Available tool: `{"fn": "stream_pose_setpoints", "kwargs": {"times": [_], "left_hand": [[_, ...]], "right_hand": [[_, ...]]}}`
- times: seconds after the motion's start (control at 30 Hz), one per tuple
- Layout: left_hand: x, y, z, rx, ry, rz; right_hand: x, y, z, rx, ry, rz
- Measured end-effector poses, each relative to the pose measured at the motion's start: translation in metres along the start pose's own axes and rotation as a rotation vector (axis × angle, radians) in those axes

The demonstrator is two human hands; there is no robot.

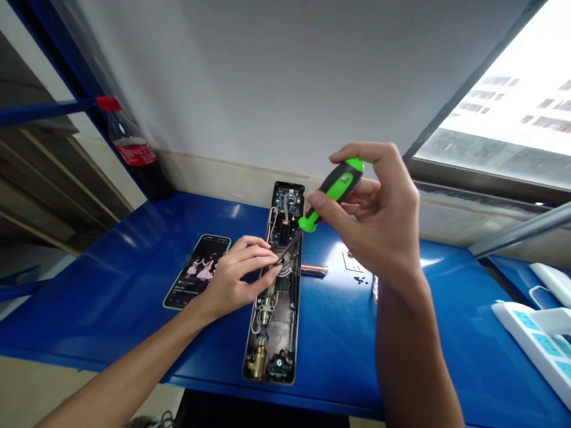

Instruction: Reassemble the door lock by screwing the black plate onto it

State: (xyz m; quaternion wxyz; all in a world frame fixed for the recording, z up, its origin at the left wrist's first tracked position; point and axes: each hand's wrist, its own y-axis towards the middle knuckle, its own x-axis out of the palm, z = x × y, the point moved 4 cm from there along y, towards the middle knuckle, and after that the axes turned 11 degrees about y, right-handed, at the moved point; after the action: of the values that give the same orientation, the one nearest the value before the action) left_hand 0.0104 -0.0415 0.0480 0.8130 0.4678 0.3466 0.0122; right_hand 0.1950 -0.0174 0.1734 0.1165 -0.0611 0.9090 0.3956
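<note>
A long, narrow black housing [281, 330], opened up like an electronic door lock, lies lengthwise on the blue table. Inside it are a circuit board [289, 201] at the far end, white wires and a brass part [257, 361] at the near end. My right hand [379, 208] grips a green and black screwdriver [338, 185], its shaft slanting down left into the housing's middle. Beside the screwdriver's tip, the thumb and fingers of my left hand [243, 270] are pinched together over the inner parts. What sits between those fingertips is hidden.
Left of the housing lies a phone [196, 273] with its screen lit. A cola bottle [134, 151] stands at the back left. On the right are small dark screws [359, 280], a copper-coloured cylinder [314, 270] and a white power strip [535, 339]. A wall rises behind the table.
</note>
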Motion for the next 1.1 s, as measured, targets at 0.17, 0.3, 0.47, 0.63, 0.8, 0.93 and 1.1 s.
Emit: {"fn": "stream_pose_setpoints", "kwargs": {"times": [0.17, 0.3, 0.47, 0.63, 0.8, 0.93, 1.1], "left_hand": [[-0.009, 0.003, -0.007, -0.07, 0.007, 0.011], [-0.007, 0.002, -0.02, -0.187, 0.041, -0.02], [0.002, -0.001, -0.029, -0.287, 0.007, -0.124], [0.007, -0.006, -0.034, -0.298, 0.006, -0.161], [0.005, -0.006, -0.032, -0.297, 0.019, -0.161], [0.002, -0.002, -0.029, -0.285, 0.04, -0.161], [0.006, -0.002, -0.029, -0.274, 0.017, -0.22]], "right_hand": [[0.003, -0.005, -0.008, -0.063, -0.03, -0.074], [0.016, -0.013, -0.013, -0.081, -0.003, -0.173], [0.034, -0.018, -0.016, -0.173, -0.046, -0.301], [0.043, -0.019, -0.014, -0.197, -0.144, -0.355], [0.047, -0.021, -0.015, -0.252, -0.18, -0.413], [0.046, -0.022, -0.019, -0.258, -0.139, -0.475], [0.041, -0.021, -0.03, -0.166, -0.034, -0.554]]}}
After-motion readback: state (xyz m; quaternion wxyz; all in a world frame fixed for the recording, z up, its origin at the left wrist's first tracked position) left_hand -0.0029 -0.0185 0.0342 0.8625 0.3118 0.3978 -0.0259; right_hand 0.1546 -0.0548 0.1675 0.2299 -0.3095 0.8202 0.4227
